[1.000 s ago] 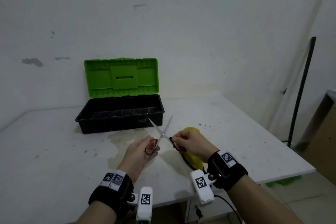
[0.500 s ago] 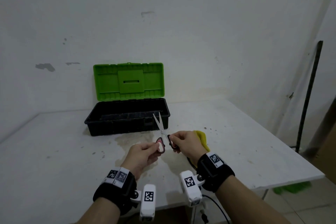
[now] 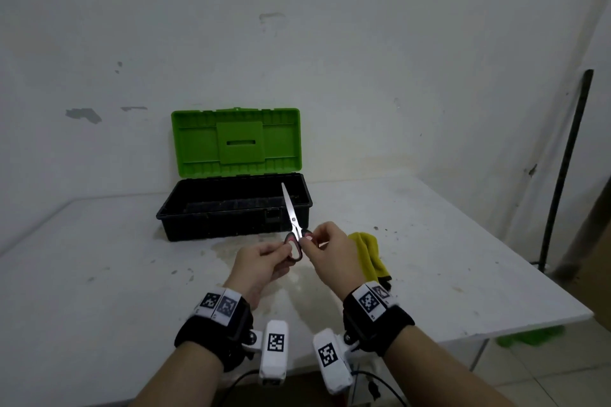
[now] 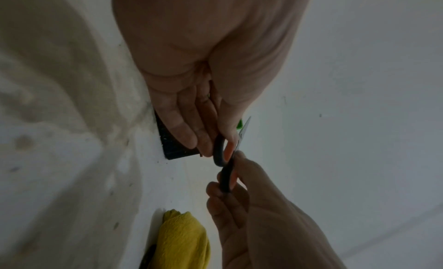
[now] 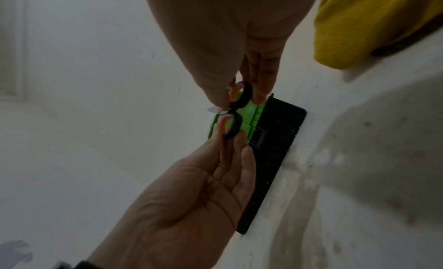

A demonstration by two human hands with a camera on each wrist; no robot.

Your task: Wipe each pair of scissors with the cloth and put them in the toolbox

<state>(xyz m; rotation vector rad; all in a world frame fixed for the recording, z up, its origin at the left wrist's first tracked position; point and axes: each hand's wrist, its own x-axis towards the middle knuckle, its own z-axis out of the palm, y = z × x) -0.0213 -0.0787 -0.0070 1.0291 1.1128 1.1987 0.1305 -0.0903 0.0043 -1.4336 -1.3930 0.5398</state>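
Observation:
A pair of scissors (image 3: 291, 210) with black and red handles is held upright above the table, blades together and pointing at the toolbox. My left hand (image 3: 279, 251) pinches the left handle loop (image 5: 233, 125). My right hand (image 3: 312, 241) pinches the right handle loop (image 5: 244, 97). The black toolbox (image 3: 228, 225) stands just behind the scissors with its green lid (image 3: 236, 142) raised against the wall; the part of its inside that shows looks empty. A crumpled yellow cloth (image 3: 367, 251) lies on the table to the right of my right hand, touched by neither hand.
The white table (image 3: 99, 274) is stained around the hands and speckled with dirt. Its right edge (image 3: 529, 261) runs diagonally toward me. A dark pole (image 3: 562, 168) leans against the right wall, and something green (image 3: 529, 335) lies on the floor below.
The blades stood spread wide a second ago and have come together. Both hands have brought the handles close and raised the scissors toward the toolbox.

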